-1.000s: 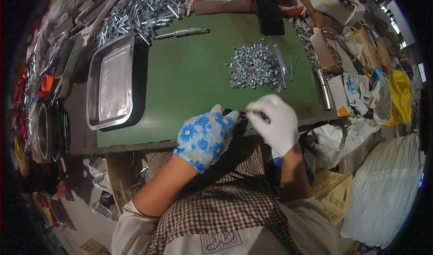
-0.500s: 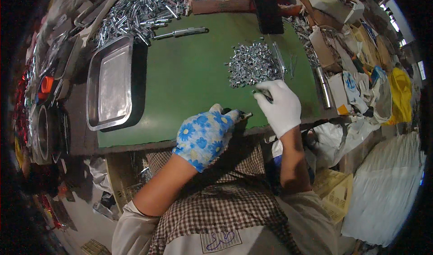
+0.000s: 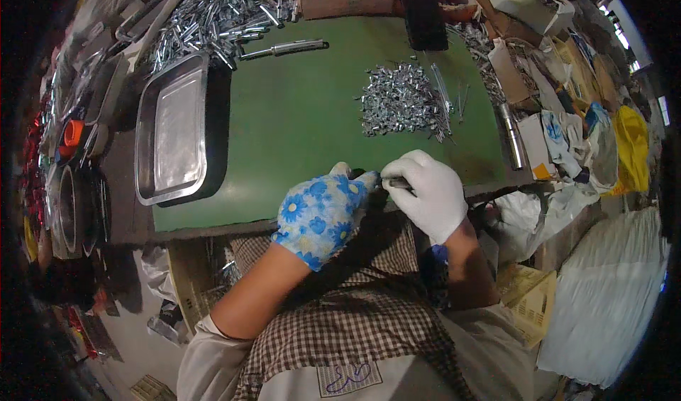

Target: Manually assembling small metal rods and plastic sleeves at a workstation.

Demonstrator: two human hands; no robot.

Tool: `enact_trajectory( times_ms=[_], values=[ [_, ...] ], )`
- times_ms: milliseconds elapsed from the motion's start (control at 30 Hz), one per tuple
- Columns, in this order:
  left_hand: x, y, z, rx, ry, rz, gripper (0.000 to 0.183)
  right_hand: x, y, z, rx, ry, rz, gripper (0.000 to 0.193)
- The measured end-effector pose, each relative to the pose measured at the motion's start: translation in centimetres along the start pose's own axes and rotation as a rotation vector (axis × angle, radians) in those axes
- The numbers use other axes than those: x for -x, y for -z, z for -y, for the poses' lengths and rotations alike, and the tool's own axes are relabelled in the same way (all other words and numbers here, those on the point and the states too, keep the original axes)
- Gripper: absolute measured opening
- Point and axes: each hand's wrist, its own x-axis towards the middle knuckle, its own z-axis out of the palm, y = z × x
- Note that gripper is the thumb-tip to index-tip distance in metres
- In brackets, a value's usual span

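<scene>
My left hand (image 3: pixel 320 215), in a white glove with blue flowers, is closed over the near edge of the green work mat (image 3: pixel 298 117). It grips a metal part that is mostly hidden by the fingers. Thumb and fingers of my right hand (image 3: pixel 429 195), in a plain white glove, pinch together right against the left fingertips. A greyish bit of metal (image 3: pixel 400 183) shows between the right fingers; its shape is too small to make out. Beyond the right hand lies a heap of small silvery metal cylinders (image 3: pixel 401 99), with several thin metal rods (image 3: pixel 441 89) along its right side.
A shallow steel tray (image 3: pixel 174 128) stands at the left. Behind the mat are a pile of shiny metal tubes (image 3: pixel 220 21), a metal pen-like tool (image 3: pixel 285 48), a pinkish box (image 3: pixel 347 5) and a black flat object (image 3: pixel 420 18). A metal cylinder (image 3: pixel 512 137) lies at the right edge.
My right hand has come back from the near edge of the heap, toward me, and its fingertips now meet the left hand's. The left hand stays nearly in place.
</scene>
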Motion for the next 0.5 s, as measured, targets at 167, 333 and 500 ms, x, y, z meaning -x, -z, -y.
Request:
enact_trajectory(
  times_ms=[167, 333, 500],
  values=[
    [-0.01, -0.12, -0.01, -0.051, -0.008, -0.019, 0.029, 0.25, -0.16, 0.24, 0.161, 0.037, 0.021, 0.008],
    [-0.19, 0.33, -0.25, -0.08, -0.008, 0.049, 0.035, 0.38, -0.84, 0.36, 0.023, -0.134, 0.005, 0.008],
    [-0.28, 0.33, -0.03, -0.125, -0.023, 0.084, 0.04, 0.29, -0.53, 0.31, 0.051, -0.18, 0.015, 0.01]
  ],
)
